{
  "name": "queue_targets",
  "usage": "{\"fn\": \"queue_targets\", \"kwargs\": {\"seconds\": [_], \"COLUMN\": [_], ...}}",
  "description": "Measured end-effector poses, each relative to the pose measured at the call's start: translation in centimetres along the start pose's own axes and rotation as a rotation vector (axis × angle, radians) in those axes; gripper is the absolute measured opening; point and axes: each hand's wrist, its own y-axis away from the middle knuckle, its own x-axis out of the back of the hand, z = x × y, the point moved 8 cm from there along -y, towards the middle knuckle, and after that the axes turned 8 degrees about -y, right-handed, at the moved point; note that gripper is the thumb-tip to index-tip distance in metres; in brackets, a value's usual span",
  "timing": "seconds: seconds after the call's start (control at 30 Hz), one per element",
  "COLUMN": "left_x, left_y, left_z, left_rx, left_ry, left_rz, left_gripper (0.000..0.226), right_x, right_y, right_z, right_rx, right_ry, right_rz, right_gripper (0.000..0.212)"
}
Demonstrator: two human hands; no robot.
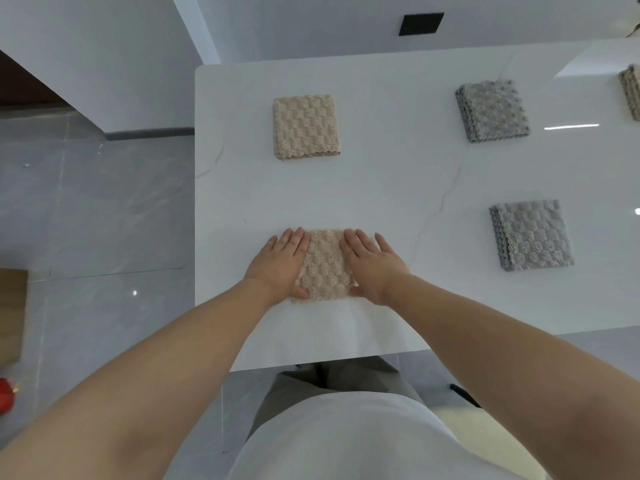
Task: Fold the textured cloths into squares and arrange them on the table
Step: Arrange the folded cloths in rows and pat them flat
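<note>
Beige textured cloth (323, 266), folded square, flat under both hands.

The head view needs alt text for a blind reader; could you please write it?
A person's left hand and right hand press flat on a folded beige cloth on a white table. Beyond lie a second beige square, a far grey square, a near grey square and a cropped square at right.
</note>
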Motion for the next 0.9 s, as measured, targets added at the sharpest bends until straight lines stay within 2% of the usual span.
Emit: {"fn": "queue_targets", "kwargs": {"seconds": [0.17, 0.27, 0.37, 0.43, 0.47, 0.6, 0.77, 0.9], "left_x": [0.9, 3.3, 6.1, 7.4, 7.8, 7.9, 7.4, 5.5], "left_y": [0.5, 1.7, 3.5, 4.7, 5.3, 7.0, 9.7, 14.4], "left_z": [0.1, -1.1, -3.4, -5.1, -6.1, -9.8, -14.9, -20.7], "left_rx": [0.036, 0.077, 0.112, 0.117, 0.122, 0.14, 0.061, -0.008], "left_ry": [0.023, 0.116, 0.212, 0.233, 0.24, 0.3, 0.327, 0.387], "left_rz": [-0.055, -0.006, 0.074, 0.113, 0.12, 0.109, 0.157, 0.162], "left_gripper": [0.121, 0.103, 0.065, 0.059, 0.058, 0.05, 0.042, 0.039], "right_x": [-0.1, 1.2, 5.3, 7.7, 8.6, 10.3, 10.8, 10.7], "right_y": [-0.5, -1.0, -1.5, -1.7, -1.6, -1.4, -2.7, -2.9], "right_z": [-0.9, -1.3, -1.6, -1.8, -2.1, -4.9, -10.4, -16.7], "right_rx": [-0.017, -0.04, -0.054, -0.09, -0.116, -0.251, -0.339, -0.454], "right_ry": [0.008, -0.016, -0.112, -0.161, -0.193, -0.389, -0.542, -0.696], "right_rz": [-0.046, -0.113, 0.012, 0.126, 0.152, 0.159, 0.252, 0.379], "right_gripper": [0.103, 0.092, 0.043, 0.013, 0.009, 0.031, 0.037, 0.03]}}
